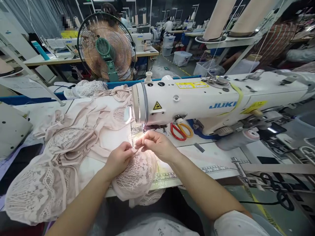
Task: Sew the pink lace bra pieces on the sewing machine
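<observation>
A lace bra (135, 173) is lying on the table (211, 155), its lower part hanging over the front edge. The left hand (119, 159) is pinching its upper edge, fingers curled in; the right hand (157, 146) is pinching it just beside, thumb and fingertips together. Behind them the machine (172, 101) is standing, with scissors (177, 131) lying beneath its arm. Other bras (71, 141) are lying heaped at left; a fan (107, 47) is standing beyond.

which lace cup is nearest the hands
The lace cup at the table's near edge, directly below the left hand and right hand; the cups heaped on the left lie farther away.
</observation>
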{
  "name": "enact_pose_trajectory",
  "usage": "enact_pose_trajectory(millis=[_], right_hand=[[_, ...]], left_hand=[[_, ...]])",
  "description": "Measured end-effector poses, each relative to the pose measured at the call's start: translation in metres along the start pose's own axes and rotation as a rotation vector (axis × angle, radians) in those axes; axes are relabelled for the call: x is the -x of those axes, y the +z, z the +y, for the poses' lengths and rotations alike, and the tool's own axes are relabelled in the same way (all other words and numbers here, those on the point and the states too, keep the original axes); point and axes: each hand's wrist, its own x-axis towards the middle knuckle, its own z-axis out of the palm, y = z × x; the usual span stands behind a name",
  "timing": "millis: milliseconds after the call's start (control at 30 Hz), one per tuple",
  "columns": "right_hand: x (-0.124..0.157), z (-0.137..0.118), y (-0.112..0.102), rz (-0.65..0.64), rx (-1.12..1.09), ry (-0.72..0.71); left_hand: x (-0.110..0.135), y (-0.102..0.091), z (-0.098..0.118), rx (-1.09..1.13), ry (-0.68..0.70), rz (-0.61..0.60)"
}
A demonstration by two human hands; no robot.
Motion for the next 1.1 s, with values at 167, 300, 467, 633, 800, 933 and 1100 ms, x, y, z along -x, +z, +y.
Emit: enact_pose_trajectory(millis=[167,300,467,633,800,933,1100], right_hand=[[0.013,-0.008,0.005,0.169,-0.030,-0.306],[0.017,0.010,0.012,0.263,0.199,-0.348],[0.023,0.054,0.041,0.325,0.600,-0.133],[0.028,0.081,0.066,0.113,1.169,-0.065],[0.038,0.080,0.054,-0.009,1.283,-0.035],[0.048,0.079,0.045,-0.061,1.278,-0.151],[0.047,0.075,0.042,-0.088,1.199,-0.291]], left_hand=[[0.000,-0.013,0.003,0.465,-0.011,0.029],[-0.004,-0.023,0.003,0.688,-0.251,0.112],[-0.008,-0.032,-0.002,0.620,-0.326,0.129],[-0.018,-0.064,-0.014,0.244,-0.345,0.123],[-0.044,-0.136,-0.037,-0.324,-0.304,0.123],[-0.058,-0.189,-0.050,-0.731,-0.262,0.075],[-0.072,-0.216,-0.050,-1.033,-0.108,-0.043]])
